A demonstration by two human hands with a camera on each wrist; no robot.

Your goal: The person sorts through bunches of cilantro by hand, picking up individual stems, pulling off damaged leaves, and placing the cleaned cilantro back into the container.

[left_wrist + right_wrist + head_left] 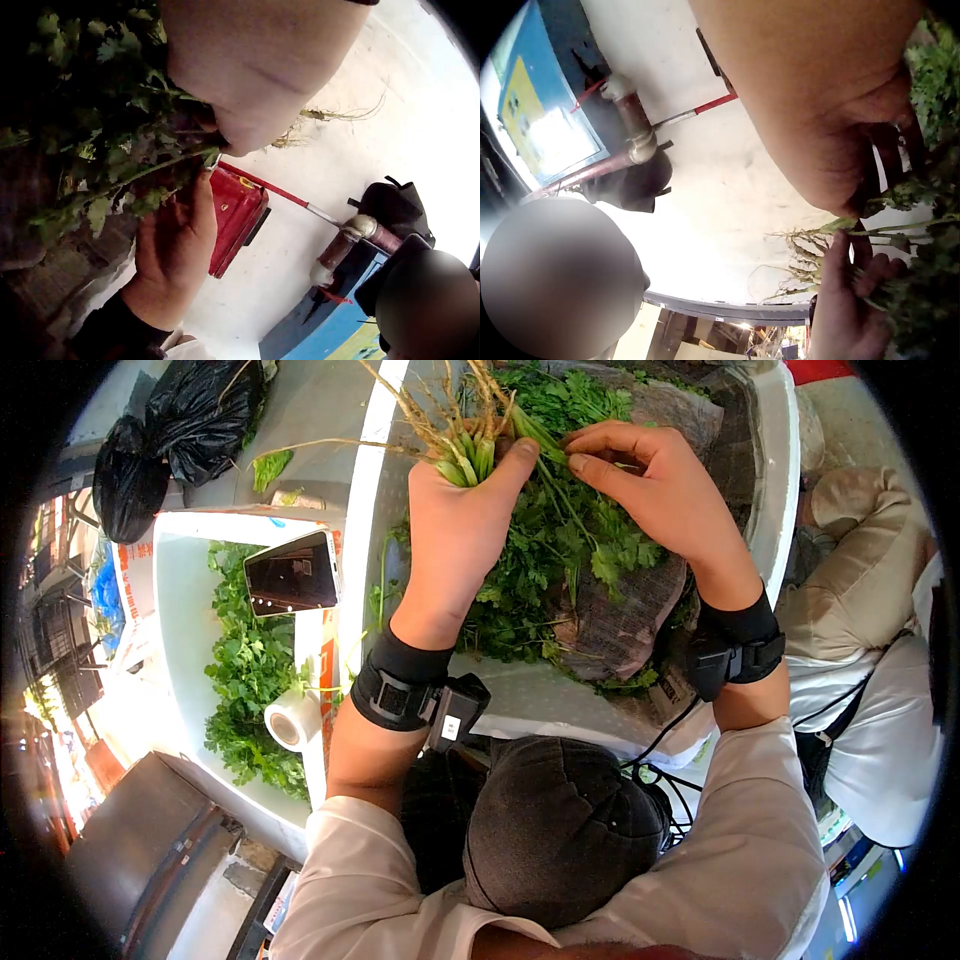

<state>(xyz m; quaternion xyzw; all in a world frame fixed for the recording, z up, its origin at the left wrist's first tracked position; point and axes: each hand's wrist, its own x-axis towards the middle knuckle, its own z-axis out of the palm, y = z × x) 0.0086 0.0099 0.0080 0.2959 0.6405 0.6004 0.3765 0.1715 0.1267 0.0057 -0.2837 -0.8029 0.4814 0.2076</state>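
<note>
My left hand (455, 525) grips a bunch of coriander (468, 458) around its pale stalks, roots pointing away from me and leafy ends trailing to the right. Thumb and forefinger of my right hand (665, 485) pinch at a green stem beside the bunch. Seen from the left wrist, that stem (161, 171) runs into the shadow between the two hands. The right wrist view shows thin dry roots (802, 262) sticking out past the left hand (855, 307). Under both hands lies more loose coriander (590, 400) in a white foam box (375, 470).
Left of the box stands another white foam box (180, 620) with green leaves (250, 670) inside. A phone (292, 575) and a white roll (288, 722) sit at its edge. Brown wet sheeting (625, 620) lies among the coriander. Black bags (195, 420) are at upper left; another person (865, 540) sits at right.
</note>
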